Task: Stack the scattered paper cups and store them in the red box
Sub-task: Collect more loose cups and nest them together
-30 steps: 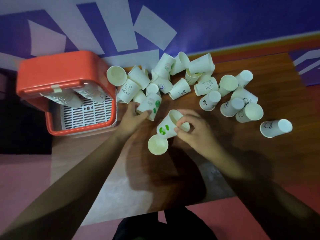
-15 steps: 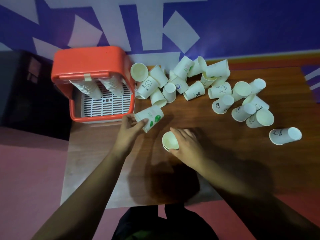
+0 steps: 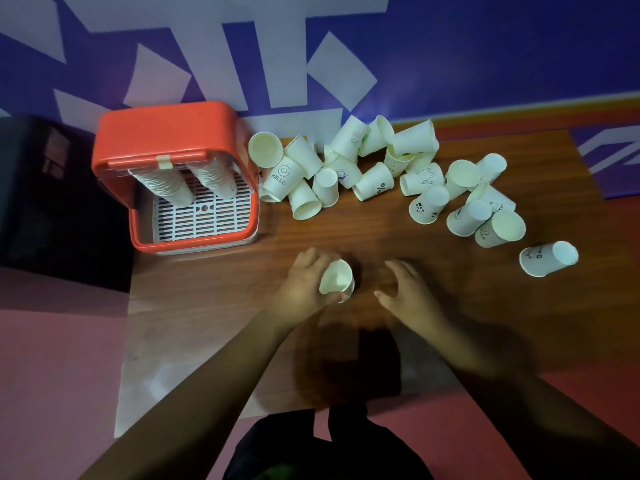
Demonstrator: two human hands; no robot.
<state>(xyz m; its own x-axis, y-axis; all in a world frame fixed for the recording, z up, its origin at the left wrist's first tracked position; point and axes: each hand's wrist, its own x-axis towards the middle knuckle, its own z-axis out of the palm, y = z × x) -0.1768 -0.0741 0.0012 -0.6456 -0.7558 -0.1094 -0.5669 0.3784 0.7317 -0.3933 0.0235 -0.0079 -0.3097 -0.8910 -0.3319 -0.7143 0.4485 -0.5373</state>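
My left hand (image 3: 303,287) grips a small stack of white paper cups (image 3: 336,278), mouth up, standing on the wooden table (image 3: 214,306). To its right my right hand (image 3: 407,289) hovers with fingers spread and holds nothing. Several loose paper cups (image 3: 375,183) lie scattered across the far half of the table, some printed with faces or "HELLO". The red box (image 3: 162,136) stands at the table's far left corner with its lid up; two stacks of cups (image 3: 166,183) lean inside on a white grid tray.
One single cup (image 3: 549,258) lies apart at the right. A blue and white wall runs behind the table. A dark cabinet (image 3: 52,202) stands left of the box. The floor around is pink.
My left hand brought its green-marked cup over and now grips the stack that my right hand held. My right hand let go and drew off to the right.
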